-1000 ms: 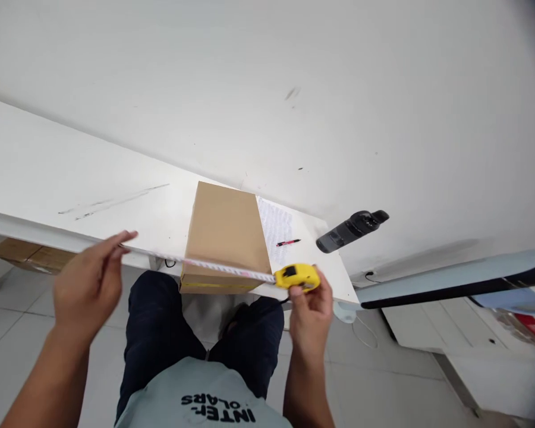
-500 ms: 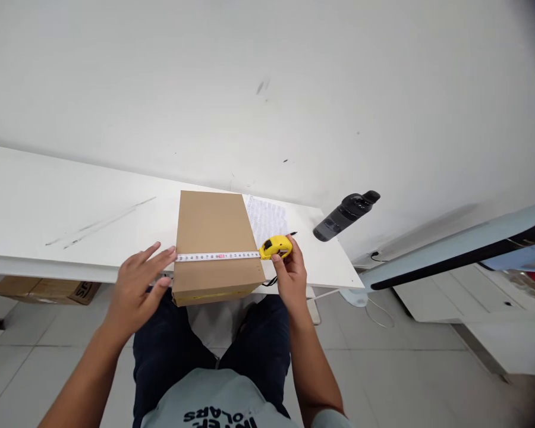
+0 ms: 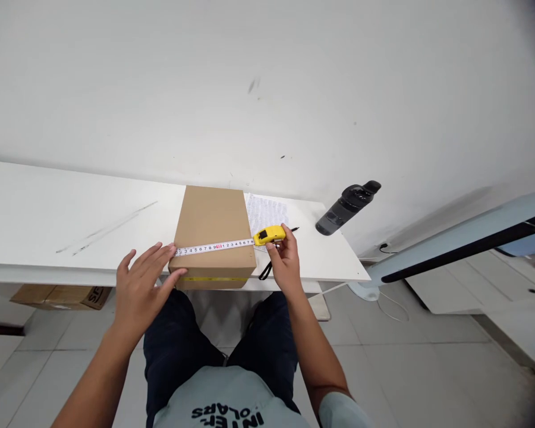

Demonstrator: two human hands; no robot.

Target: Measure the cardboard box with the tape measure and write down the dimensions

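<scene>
A brown cardboard box [image 3: 216, 214] sits at the front edge of the white table, with yellow tape along its front face. Across its top runs the white blade [image 3: 205, 248] of a tape measure. My right hand [image 3: 286, 261] grips the yellow tape measure case [image 3: 268, 235] at the box's right edge; a black strap [image 3: 265, 272] hangs below it. At the box's left edge, my left hand [image 3: 142, 289] has its fingers stretched out and apart. Its fingertips touch the box corner by the blade's end, and the thumb lies against the front face.
A written sheet of paper [image 3: 267, 211] lies behind the tape measure, with a dark pen tip [image 3: 295, 229] beyond my right fingers. Farther right stands a black bottle [image 3: 345, 209]. Another carton [image 3: 60, 296] is under the table [image 3: 84, 220] on the left.
The box has turned slightly and its front face shows more. The blade now slants up to the right. My left thumb has come to the box's front face.
</scene>
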